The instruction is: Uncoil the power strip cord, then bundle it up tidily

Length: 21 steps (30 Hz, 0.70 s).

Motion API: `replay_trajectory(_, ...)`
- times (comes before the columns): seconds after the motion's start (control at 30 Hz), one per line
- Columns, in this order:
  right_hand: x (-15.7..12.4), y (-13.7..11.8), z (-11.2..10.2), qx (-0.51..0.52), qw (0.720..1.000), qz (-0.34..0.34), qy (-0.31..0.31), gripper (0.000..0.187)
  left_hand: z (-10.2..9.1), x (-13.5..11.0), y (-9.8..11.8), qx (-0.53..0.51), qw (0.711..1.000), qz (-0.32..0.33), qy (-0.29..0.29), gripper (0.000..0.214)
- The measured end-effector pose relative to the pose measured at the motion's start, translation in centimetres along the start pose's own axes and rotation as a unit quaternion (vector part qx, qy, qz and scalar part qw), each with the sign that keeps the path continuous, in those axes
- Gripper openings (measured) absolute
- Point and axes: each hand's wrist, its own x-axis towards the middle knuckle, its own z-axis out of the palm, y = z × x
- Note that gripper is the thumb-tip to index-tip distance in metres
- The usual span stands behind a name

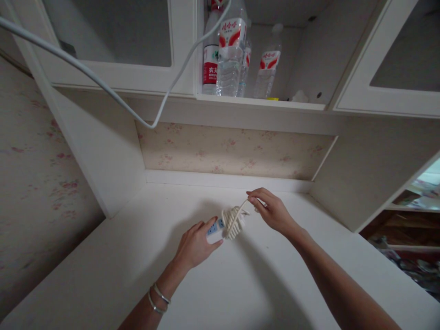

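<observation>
My left hand [195,245] grips one end of a white power strip [216,228] with blue sockets, just above the white desk top [240,284]. A cream cord [233,221] is wound in several turns round the strip's other end. My right hand [271,208] pinches the loose end of that cord between thumb and fingers, and the cord runs taut down to the coil. Two bangles sit on my left wrist.
An open wall cupboard [261,103] above holds several water bottles [230,50]. A white cable [103,87] hangs across from the upper left to the cupboard. Glass cupboard doors flank it. Flowered wallpaper covers the back wall. Cluttered shelves [412,229] stand at the right.
</observation>
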Motion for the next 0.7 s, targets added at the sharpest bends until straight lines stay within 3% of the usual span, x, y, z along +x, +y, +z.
replay_trajectory(0.17, -0.5, 1.1, -1.4, -0.073, 0.993, -0.001, 0.091, 0.022, 0.2, 0.0, -1.0, -0.153, 0.985, -0.074, 0.021, 0.059)
replay_trajectory(0.33, -1.4, 4.2, -3.0, -0.111, 0.974, 0.133, 0.144, 0.035, 0.0, -0.4, -2.6, -0.243, 0.965, -0.099, 0.027, 0.057)
replay_trajectory(0.4, -2.0, 6.1, -3.8, -0.101, 0.958, 0.208, 0.169, 0.039, -0.2, -0.8, -3.7, -0.211, 0.973, -0.090, 0.020, 0.059)
replay_trajectory(0.53, -3.4, 9.1, -5.7, -0.100, 0.911, 0.332, 0.225, 0.045, -1.2, -1.6, -6.0, -0.044, 0.995, -0.092, -0.001, 0.060)
replay_trajectory(0.7, -4.9, 10.0, -8.2, -0.089, 0.851, 0.434, 0.281, 0.048, -3.3, -2.1, -8.5, 0.091, 0.991, -0.093, -0.002, 0.057)
